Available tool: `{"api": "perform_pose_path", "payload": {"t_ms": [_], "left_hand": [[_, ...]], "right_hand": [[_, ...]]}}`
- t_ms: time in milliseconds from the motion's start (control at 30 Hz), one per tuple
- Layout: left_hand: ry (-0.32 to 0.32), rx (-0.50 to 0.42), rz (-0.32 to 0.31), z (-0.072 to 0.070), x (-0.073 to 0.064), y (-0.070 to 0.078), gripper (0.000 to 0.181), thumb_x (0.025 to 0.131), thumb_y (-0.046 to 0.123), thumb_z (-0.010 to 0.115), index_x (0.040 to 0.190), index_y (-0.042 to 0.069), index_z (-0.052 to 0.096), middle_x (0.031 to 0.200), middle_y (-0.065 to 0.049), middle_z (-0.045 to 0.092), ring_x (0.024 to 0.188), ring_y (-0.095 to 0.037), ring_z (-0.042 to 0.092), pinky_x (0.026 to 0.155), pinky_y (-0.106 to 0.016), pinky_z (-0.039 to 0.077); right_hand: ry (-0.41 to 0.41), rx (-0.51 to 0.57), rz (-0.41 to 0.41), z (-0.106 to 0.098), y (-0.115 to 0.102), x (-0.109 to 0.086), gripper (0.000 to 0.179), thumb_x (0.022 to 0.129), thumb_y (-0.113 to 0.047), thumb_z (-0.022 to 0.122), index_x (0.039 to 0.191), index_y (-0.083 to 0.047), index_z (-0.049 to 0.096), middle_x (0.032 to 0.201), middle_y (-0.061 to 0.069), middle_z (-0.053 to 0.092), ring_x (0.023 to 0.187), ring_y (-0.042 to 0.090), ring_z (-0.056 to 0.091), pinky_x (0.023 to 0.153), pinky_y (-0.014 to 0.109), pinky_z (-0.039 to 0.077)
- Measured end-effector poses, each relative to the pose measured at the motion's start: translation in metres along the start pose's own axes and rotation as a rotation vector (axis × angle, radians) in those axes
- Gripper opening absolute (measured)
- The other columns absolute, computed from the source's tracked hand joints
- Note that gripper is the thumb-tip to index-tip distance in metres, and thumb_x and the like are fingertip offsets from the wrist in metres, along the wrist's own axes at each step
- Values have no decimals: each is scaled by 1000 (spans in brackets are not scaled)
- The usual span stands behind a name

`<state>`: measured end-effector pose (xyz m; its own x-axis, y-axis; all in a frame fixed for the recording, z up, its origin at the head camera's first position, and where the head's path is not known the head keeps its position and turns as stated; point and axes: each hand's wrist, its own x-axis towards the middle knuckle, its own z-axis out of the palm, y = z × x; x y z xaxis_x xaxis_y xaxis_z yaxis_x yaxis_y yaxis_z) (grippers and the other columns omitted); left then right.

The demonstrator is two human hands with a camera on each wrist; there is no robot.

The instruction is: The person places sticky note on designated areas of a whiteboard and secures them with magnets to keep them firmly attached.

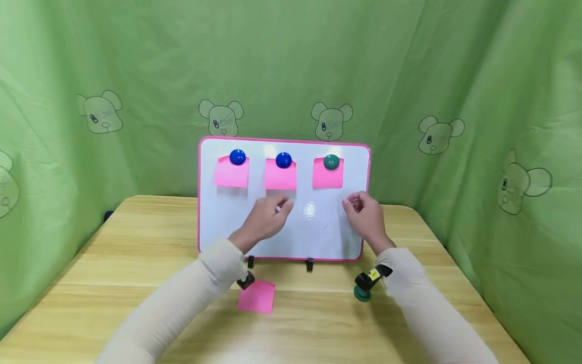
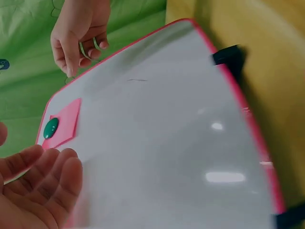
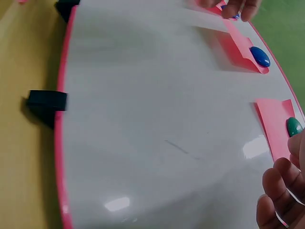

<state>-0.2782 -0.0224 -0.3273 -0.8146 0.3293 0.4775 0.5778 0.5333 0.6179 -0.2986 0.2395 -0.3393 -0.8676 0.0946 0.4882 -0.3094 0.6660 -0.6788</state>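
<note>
Three pink sticky notes hang in a row on a pink-framed whiteboard (image 1: pixel 282 227), each under a round magnet. Blue magnets sit on the left note (image 1: pixel 232 176) and the middle note (image 1: pixel 280 178); a green magnet (image 1: pixel 331 162) tops the right note (image 1: pixel 327 178). My left hand (image 1: pixel 269 217) hovers before the board, below the middle note. Its fingers (image 2: pixel 66 186) are loosely bent and empty in the left wrist view. Near the board's right edge is my right hand (image 1: pixel 366 215), below and right of the green magnet, its relaxed fingers (image 3: pixel 281 191) holding nothing.
On the wooden table (image 1: pixel 150 242) a loose pink sticky note (image 1: pixel 257 297) lies in front of the board. A second green magnet (image 1: pixel 362 293) rests under my right wrist. Black clips (image 1: pixel 309 264) support the board's lower edge. Green curtain (image 1: pixel 282 65) hangs behind.
</note>
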Motion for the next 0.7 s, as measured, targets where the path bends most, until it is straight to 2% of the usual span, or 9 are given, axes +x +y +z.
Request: {"api": "perform_pose_path", "payload": {"t_ms": [100,367,533,700], "left_hand": [[2,16,-13,0,-22,-12,28,100,24,48,103,4,67,93,-5,68,79,-16,63,73,-32,54],[-66,84,-160,-5,-75,-41,25,93,23,62,106,2,64,98,-10,67,75,-17,64,73,-37,54],[-130,100,-241,-5,-101,-55,25,88,18,70,106,3,64,102,-13,66,78,-18,64,73,-37,54],[-217,87,-305,-5,-119,-60,33,82,15,77,110,2,64,109,-16,64,73,-15,59,68,-33,53]], "right_hand": [[9,-5,-13,-1,8,-13,15,91,-15,63,95,-1,63,81,12,62,73,21,54,62,27,46],[-13,-32,-19,-6,29,-49,14,92,-17,64,95,-4,63,79,8,62,71,19,54,61,25,46],[-44,-52,-9,-11,36,-68,14,91,-16,65,96,-3,63,80,7,63,71,17,55,61,21,46],[-122,-60,28,-17,43,-83,16,92,-15,65,99,-2,61,83,7,64,72,17,56,62,21,48]]}}
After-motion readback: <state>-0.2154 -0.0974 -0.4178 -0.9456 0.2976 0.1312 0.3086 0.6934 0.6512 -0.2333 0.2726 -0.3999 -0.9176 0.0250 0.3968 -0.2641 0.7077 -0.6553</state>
